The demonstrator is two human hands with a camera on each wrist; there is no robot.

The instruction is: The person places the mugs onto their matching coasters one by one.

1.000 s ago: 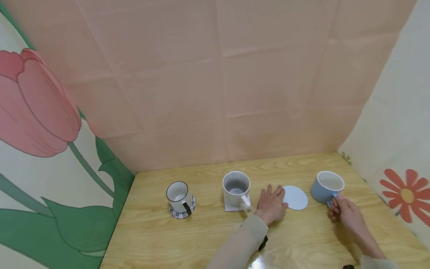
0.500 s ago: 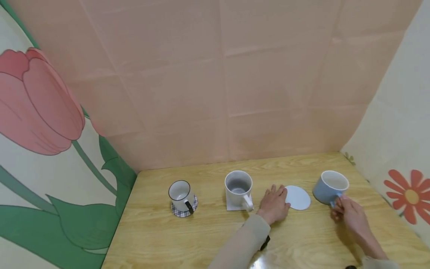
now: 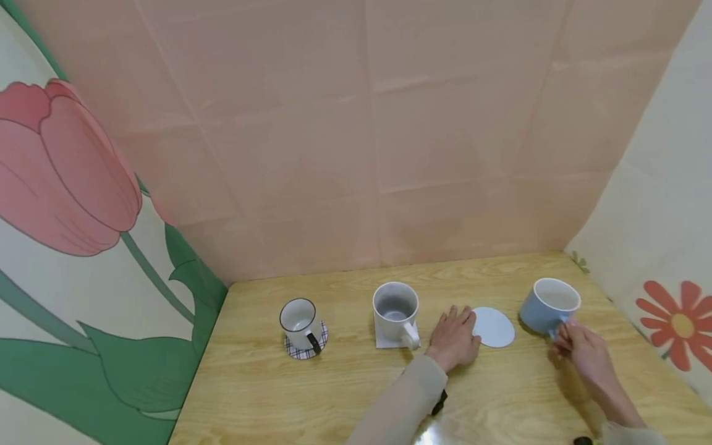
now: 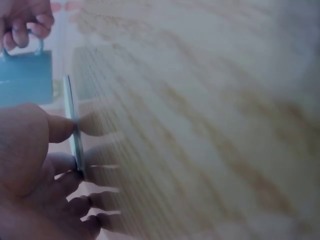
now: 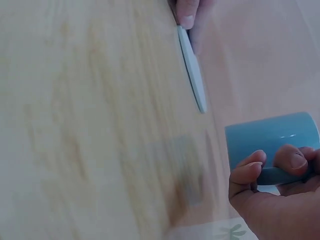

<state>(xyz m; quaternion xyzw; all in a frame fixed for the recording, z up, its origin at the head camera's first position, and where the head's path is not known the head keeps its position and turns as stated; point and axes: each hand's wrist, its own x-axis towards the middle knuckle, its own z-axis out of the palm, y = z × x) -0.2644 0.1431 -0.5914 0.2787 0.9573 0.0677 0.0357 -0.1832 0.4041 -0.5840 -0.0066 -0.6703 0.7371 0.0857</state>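
In the head view my left hand (image 3: pixel 455 339) rests at the left edge of a round pale-blue coaster (image 3: pixel 495 327). The left wrist view shows the thumb and index finger pinching the rim of that coaster (image 4: pixel 72 112). My right hand (image 3: pixel 584 352) grips the handle of a light-blue mug (image 3: pixel 541 312), upright just right of the coaster. In the right wrist view, fingers curl round the handle of the mug (image 5: pixel 272 140), and a gap shows between the mug and its blurred reflection on the tabletop.
Left of my left hand, a white mug (image 3: pixel 395 309) stands on a square white coaster (image 3: pixel 384 340). Further left, a black-rimmed white mug (image 3: pixel 298 324) sits on a round plaid coaster (image 3: pixel 295 352). The wooden table (image 3: pixel 245 383) meets a pink backdrop (image 3: pixel 311 185) at the back.
The blue mug and my right hand have shifted slightly to the right. My left hand stays at the coaster. The whole head view has drifted a little.
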